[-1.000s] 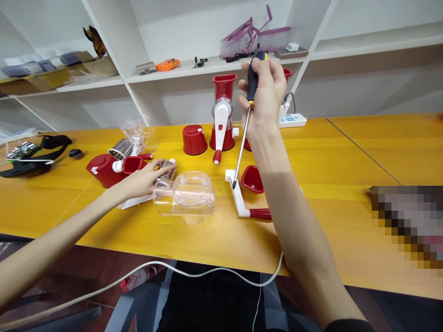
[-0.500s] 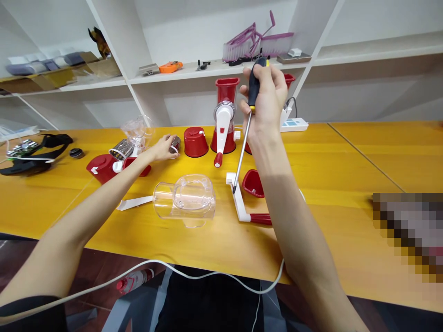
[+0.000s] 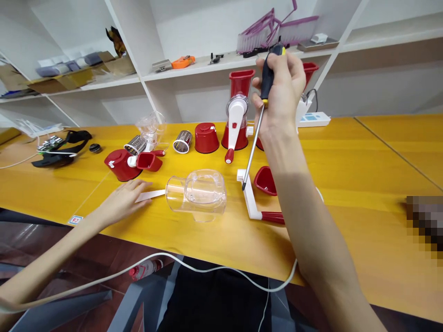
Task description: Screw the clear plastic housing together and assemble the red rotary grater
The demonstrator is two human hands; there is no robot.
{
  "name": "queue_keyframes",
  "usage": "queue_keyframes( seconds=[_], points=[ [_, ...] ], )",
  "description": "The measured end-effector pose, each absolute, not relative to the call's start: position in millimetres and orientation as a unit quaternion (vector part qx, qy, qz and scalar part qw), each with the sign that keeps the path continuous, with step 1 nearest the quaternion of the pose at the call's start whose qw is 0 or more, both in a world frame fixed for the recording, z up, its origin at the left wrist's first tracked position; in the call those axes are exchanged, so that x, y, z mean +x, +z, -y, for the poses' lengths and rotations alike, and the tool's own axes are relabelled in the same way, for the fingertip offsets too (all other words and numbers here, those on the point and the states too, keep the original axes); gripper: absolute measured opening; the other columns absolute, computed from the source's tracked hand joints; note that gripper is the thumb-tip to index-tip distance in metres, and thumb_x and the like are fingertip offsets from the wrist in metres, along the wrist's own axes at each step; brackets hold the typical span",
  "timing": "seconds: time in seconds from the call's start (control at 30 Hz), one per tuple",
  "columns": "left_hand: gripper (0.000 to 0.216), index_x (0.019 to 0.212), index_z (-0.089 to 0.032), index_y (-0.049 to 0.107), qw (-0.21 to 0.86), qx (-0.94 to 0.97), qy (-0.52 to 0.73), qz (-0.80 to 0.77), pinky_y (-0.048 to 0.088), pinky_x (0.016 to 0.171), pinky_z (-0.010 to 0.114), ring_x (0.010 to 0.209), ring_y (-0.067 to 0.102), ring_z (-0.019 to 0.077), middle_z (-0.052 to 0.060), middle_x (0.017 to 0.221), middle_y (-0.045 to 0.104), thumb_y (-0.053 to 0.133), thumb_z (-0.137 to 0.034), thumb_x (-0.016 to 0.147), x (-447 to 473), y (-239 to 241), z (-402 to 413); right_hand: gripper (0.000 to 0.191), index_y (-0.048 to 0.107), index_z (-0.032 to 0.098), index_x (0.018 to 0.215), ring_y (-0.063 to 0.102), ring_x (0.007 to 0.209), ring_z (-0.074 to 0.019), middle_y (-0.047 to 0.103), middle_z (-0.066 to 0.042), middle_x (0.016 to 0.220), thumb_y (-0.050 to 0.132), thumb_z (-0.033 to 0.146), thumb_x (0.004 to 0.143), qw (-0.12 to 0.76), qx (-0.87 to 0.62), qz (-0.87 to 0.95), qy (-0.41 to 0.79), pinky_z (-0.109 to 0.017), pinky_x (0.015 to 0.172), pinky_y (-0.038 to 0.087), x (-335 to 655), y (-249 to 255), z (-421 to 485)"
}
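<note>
My right hand [image 3: 282,87] is wrapped round the dark handle of a screwdriver [image 3: 254,143]. Its shaft slants down, the tip appearing over a white crank handle [image 3: 251,198] with a red grip. Lower left, my left hand [image 3: 126,199] reaches over the near end of a flat white strip [image 3: 152,194], its fingers apart on either side; whether they touch it I cannot tell. The strip's far end meets a clear plastic housing [image 3: 197,191] lying on its side. A metal grater drum [image 3: 182,141] stands beside a red base [image 3: 206,137], farther back.
An assembled red and white rotary grater [image 3: 237,115] stands at the back. Left lie another red base [image 3: 122,164] and a second drum [image 3: 135,145]. A red hopper [image 3: 266,180] sits beside my right forearm. A white cable [image 3: 214,273] crosses the table's front edge.
My left hand has let go of the grater drum beside the red base and moved down and left to the white strip. My right hand keeps its hold; the view has shifted slightly.
</note>
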State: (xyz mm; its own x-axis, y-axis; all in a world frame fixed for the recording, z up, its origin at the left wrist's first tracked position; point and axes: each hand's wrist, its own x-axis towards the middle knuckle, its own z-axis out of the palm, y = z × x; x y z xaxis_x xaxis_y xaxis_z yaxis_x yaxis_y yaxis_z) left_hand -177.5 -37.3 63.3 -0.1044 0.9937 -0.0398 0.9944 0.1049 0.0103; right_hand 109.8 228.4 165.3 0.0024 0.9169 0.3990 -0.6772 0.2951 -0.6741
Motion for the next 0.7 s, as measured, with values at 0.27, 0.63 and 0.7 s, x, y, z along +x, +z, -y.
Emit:
queue_keyframes(
  seconds=[0.27, 0.63, 0.7],
  points=[
    [0.048, 0.102, -0.022, 0.059, 0.039, 0.661, -0.054, -0.747, 0.052, 0.074, 0.04, 0.093, 0.072, 0.0332, 0.013, 0.105, 0.07, 0.023, -0.054, 0.101, -151.7, 49.1, 23.0, 0.03, 0.045, 0.032, 0.087, 0.053, 0.066, -0.0136, 0.065, 0.006, 0.084, 0.065, 0.036, 0.065, 0.689, -0.15, 0.399, 0.586, -0.025, 0.045, 0.023, 104.9, 162.8, -226.0],
    [0.037, 0.115, -0.012, 0.057, -0.093, 0.536, -0.042, -0.838, 0.052, 0.075, 0.041, 0.097, 0.072, 0.0386, 0.022, 0.101, 0.073, 0.033, -0.036, 0.1, -123.9, 47.4, -88.1, 0.038, 0.044, 0.034, 0.086, 0.057, 0.07, -0.0167, 0.065, 0.008, 0.085, 0.065, 0.046, 0.056, 0.69, -0.168, 0.399, 0.579, -0.025, 0.044, 0.024, 108.3, 166.3, -230.9],
    [0.038, 0.115, -0.012, 0.058, -0.107, 0.522, -0.04, -0.846, 0.052, 0.076, 0.043, 0.097, 0.072, 0.0395, 0.023, 0.101, 0.073, 0.033, -0.036, 0.1, -125.2, 46.4, -100.6, 0.037, 0.044, 0.035, 0.086, 0.056, 0.07, -0.0163, 0.065, 0.007, 0.085, 0.064, 0.046, 0.057, 0.69, -0.161, 0.397, 0.583, -0.025, 0.044, 0.026, 107.4, 166.2, -230.3]
  ],
)
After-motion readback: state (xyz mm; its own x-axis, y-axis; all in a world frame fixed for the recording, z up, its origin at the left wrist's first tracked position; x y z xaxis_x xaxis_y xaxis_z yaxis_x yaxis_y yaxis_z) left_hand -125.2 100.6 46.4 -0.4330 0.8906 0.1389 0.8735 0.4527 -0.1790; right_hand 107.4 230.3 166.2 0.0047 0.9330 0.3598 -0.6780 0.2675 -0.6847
